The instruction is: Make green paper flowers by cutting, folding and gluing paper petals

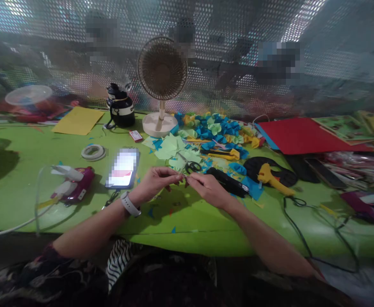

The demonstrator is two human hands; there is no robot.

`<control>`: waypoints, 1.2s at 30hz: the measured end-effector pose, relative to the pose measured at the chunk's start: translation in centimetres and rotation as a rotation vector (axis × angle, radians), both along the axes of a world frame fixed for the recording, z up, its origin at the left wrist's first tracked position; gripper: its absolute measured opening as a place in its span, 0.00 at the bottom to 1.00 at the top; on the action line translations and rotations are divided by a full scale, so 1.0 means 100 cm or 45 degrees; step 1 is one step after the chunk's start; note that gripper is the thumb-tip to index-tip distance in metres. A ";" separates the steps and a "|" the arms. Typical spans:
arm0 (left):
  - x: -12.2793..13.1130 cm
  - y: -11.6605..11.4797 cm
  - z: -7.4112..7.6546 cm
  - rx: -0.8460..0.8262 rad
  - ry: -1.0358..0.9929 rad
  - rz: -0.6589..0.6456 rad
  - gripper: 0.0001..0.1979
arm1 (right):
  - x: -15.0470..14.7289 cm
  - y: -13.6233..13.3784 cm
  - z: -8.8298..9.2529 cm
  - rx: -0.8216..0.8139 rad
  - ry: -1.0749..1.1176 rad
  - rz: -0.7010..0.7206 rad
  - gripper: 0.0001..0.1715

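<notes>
Fingertips of my left hand (156, 184) and my right hand (208, 187) meet in a pinch above the green table (187, 221). Whatever lies between them is too small to make out. A white watch band (130, 204) circles my left wrist. Black-handled scissors (193, 167) lie just beyond the fingertips, beside pale green paper pieces (170, 147). To the right of my right hand rests a black stapler-like tool (227, 181), with a yellow cutter (221, 154) behind it. A lit phone (123, 168) lies left of my left hand.
A fan (159, 123) stands behind a heap of folded paper flowers (218, 128). At right are a yellow glue gun (271, 179), its dark cord (305, 245) and red sheets (311, 135). A purple power strip (81, 185), tape roll (93, 152) and black bottle (121, 108) sit at left.
</notes>
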State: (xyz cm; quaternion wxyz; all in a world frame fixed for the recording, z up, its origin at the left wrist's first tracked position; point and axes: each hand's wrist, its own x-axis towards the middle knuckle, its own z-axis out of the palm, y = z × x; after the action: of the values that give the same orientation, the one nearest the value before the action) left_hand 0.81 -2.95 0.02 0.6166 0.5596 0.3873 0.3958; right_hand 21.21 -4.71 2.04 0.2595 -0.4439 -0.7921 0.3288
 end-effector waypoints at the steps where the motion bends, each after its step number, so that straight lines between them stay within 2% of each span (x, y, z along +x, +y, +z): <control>1: 0.000 0.000 0.000 0.005 -0.004 0.002 0.11 | 0.000 0.000 0.000 -0.001 0.012 0.005 0.20; 14: 0.002 -0.002 0.000 0.014 -0.087 -0.008 0.12 | 0.000 0.001 -0.006 -0.006 0.043 0.045 0.21; 26: 0.003 -0.004 -0.003 0.022 -0.125 0.059 0.11 | -0.002 -0.001 -0.007 -0.159 0.101 0.047 0.22; 28: 0.004 -0.004 -0.001 0.035 -0.167 0.133 0.12 | -0.004 -0.002 -0.007 -0.114 0.128 0.023 0.21; 31: 0.006 -0.005 0.001 0.076 -0.228 0.249 0.13 | -0.008 -0.003 -0.010 0.083 0.187 -0.063 0.14; 34: 0.007 -0.004 0.003 0.093 -0.234 0.288 0.14 | -0.010 -0.002 -0.015 0.264 0.194 -0.098 0.11; 36: 0.007 -0.004 0.003 0.071 -0.222 0.285 0.14 | -0.009 -0.001 -0.018 0.314 0.188 -0.069 0.10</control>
State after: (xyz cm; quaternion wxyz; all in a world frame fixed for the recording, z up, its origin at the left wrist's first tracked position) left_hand 1.53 -3.33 0.35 0.5843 0.4933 0.3809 0.5198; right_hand 20.32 -4.80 0.27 0.3783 -0.4045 -0.7930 0.2536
